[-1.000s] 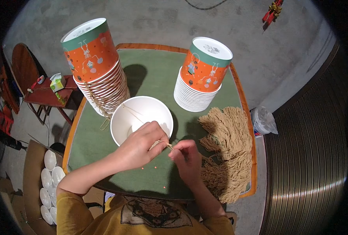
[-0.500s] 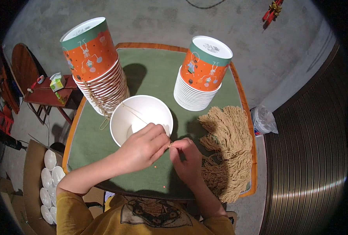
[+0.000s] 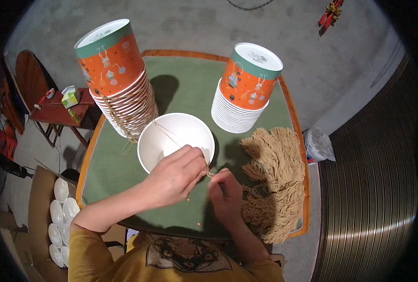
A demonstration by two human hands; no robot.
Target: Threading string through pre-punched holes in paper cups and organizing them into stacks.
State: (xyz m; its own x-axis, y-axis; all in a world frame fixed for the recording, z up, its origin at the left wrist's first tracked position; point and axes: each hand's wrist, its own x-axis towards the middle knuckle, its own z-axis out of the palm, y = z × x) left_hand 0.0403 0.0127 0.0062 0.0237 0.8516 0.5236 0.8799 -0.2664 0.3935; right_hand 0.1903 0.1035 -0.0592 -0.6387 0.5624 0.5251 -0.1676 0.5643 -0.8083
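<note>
A white paper bucket (image 3: 152,141) stands mouth-up on the green tabletop (image 3: 119,178). From its far left rim a thin tan string (image 3: 167,134) runs across the opening toward my left hand (image 3: 177,176). My left hand lies over the bucket's near rim, its fingers closed in a pinch on the string. Close by on the right, my right hand (image 3: 225,195) also pinches the string with thumb and forefinger. A short twisted piece of it shows between both fingertips. Whether it passes through the bucket's near wall is hidden by my left hand.
Nested orange-and-green paper buckets stand upside down in a left stack (image 3: 112,66), with string hanging along it, and a right stack (image 3: 250,84). A thick bundle of tan strings (image 3: 277,183) lies at the table's right. A cardboard box (image 3: 39,211) of white cups sits lower left.
The bucket appears slightly farther right, as do the other table items. My hands have drawn a little apart, so more of the string shows between them.
</note>
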